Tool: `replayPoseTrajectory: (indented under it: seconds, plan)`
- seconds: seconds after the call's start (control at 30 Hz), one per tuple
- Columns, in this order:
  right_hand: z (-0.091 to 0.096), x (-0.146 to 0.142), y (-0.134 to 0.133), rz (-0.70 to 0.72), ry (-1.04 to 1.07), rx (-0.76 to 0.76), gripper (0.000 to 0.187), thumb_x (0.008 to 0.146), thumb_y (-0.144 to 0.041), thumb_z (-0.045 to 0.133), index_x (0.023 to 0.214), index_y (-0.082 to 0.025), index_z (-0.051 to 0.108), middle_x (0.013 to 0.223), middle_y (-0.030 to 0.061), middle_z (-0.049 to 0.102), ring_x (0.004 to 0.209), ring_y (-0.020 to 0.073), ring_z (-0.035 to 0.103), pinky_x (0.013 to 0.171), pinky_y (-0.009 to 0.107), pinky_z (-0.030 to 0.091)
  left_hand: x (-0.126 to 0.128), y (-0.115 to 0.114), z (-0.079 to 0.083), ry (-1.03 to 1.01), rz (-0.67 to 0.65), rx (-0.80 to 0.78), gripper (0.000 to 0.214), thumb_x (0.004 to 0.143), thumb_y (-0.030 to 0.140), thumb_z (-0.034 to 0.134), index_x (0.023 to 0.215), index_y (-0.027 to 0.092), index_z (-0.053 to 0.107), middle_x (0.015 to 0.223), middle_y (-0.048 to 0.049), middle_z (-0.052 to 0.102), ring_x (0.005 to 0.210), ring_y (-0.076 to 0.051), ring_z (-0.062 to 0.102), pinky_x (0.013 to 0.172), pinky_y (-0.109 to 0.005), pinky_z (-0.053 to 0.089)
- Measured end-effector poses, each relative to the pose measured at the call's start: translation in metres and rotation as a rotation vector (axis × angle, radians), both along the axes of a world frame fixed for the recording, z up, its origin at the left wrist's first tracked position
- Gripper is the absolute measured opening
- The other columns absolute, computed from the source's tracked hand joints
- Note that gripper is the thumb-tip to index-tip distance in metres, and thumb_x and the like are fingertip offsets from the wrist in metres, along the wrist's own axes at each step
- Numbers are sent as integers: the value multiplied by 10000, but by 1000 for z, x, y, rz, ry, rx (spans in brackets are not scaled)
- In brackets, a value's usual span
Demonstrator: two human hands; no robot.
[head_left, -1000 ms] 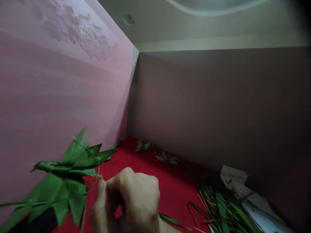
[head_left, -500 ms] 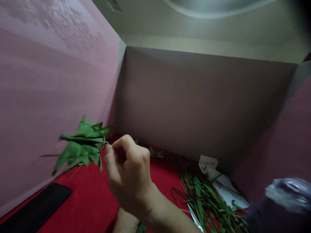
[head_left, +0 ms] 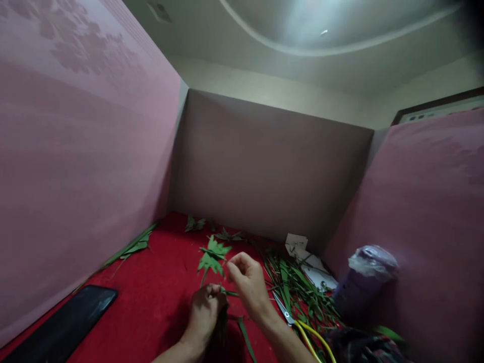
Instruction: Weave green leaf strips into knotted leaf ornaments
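A folded green leaf figure (head_left: 210, 258) with pointed tips stands above a red cloth surface (head_left: 159, 292). My right hand (head_left: 247, 282) is pinched closed at the figure's right side, fingers curled on its thin green strip. My left hand (head_left: 205, 311) is below it, closed around the lower stem of the same leaf piece. Both hands are close together near the middle of the cloth.
A black phone (head_left: 64, 327) lies at the lower left. A heap of green leaf strips (head_left: 298, 290) and yellow-handled scissors (head_left: 298, 327) lie to the right, with white paper (head_left: 313, 269) and a purple wrapped container (head_left: 361, 282). Small leaf figures (head_left: 227, 234) sit by the back wall. Pink panels enclose the area.
The view has pulled back and swung right, so the leaf figure looks smaller and lower. My left hand has come into view under it. My right hand stays pinched on it.
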State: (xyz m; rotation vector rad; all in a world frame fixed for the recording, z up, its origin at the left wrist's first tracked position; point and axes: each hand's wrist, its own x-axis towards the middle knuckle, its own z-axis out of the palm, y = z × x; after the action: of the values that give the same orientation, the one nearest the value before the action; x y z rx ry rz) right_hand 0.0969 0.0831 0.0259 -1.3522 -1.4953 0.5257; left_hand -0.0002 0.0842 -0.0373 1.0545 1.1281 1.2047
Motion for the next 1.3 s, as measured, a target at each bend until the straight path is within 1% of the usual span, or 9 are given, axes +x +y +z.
replayPoseTrajectory:
  seconds: [0.1, 0.17, 0.37, 0.47, 0.6, 0.73, 0.9, 1.1, 1.3]
  plan:
    - [-4, 35, 9, -82, -120, -21, 137, 718, -203, 474, 607, -189, 551, 523, -17, 591, 511, 135, 535, 499, 215, 368, 2, 5, -2, -22, 9, 27, 157, 631, 219, 680, 555, 129, 577, 494, 37, 541, 475, -116, 501, 470, -223, 399]
    - [-4, 50, 16, -124, -201, -35, 145, 701, -185, 475, 586, -194, 563, 527, -13, 601, 525, 142, 544, 518, 220, 369, 2, 3, -2, -49, 15, 42, 143, 561, 226, 648, 491, 150, 548, 416, 48, 503, 406, -104, 445, 422, -216, 346]
    - [-1, 62, 44, -189, -402, -66, 148, 781, -245, 506, 736, -213, 643, 712, 7, 684, 691, 165, 608, 591, 238, 378, 3, -1, 1, -66, 27, 47, 112, 511, 236, 600, 461, 166, 530, 382, 52, 479, 365, -92, 409, 395, -203, 297]
    - [-11, 62, 60, -158, -495, -119, 115, 814, -245, 560, 759, -199, 650, 777, 12, 683, 752, 162, 613, 665, 260, 422, 5, -1, 2, -57, 32, 37, 120, 511, 246, 598, 464, 169, 519, 392, 50, 483, 375, -90, 399, 399, -201, 290]
    - [-29, 66, 77, -87, -579, -180, 203, 890, -309, 528, 976, -141, 602, 982, 47, 629, 843, 164, 609, 757, 360, 499, 6, -1, -2, -47, 21, 30, 125, 511, 252, 607, 482, 170, 518, 405, 56, 476, 393, -90, 391, 407, -200, 282]
    - [-33, 71, 92, -63, -637, -207, 223, 895, -290, 523, 1074, -166, 573, 1107, 67, 587, 937, 188, 591, 804, 387, 495, 7, -1, -5, -37, 11, 24, 115, 524, 241, 606, 492, 169, 522, 412, 59, 468, 401, -86, 384, 412, -199, 271]
    - [-28, 67, 118, -34, -683, -260, 257, 890, -289, 532, 1114, -164, 554, 1136, 73, 572, 948, 197, 589, 795, 390, 501, 7, 0, -5, -31, 14, 22, 100, 521, 226, 582, 477, 174, 507, 411, 51, 469, 412, -91, 380, 420, -206, 268]
    - [-34, 41, 149, 48, -751, -322, 266, 883, -286, 544, 1119, -163, 554, 1136, 68, 573, 936, 199, 594, 769, 372, 511, 8, -1, -4, -19, 21, 10, 83, 511, 227, 550, 475, 176, 495, 422, 47, 455, 434, -100, 381, 435, -214, 275]
    - [-45, 27, 154, 88, -858, -272, 256, 887, -284, 538, 1121, -180, 552, 1144, 69, 568, 961, 198, 587, 796, 380, 501, 9, 0, -9, -13, 12, -15, 65, 530, 222, 539, 499, 180, 500, 425, 43, 463, 426, -106, 388, 426, -218, 273]
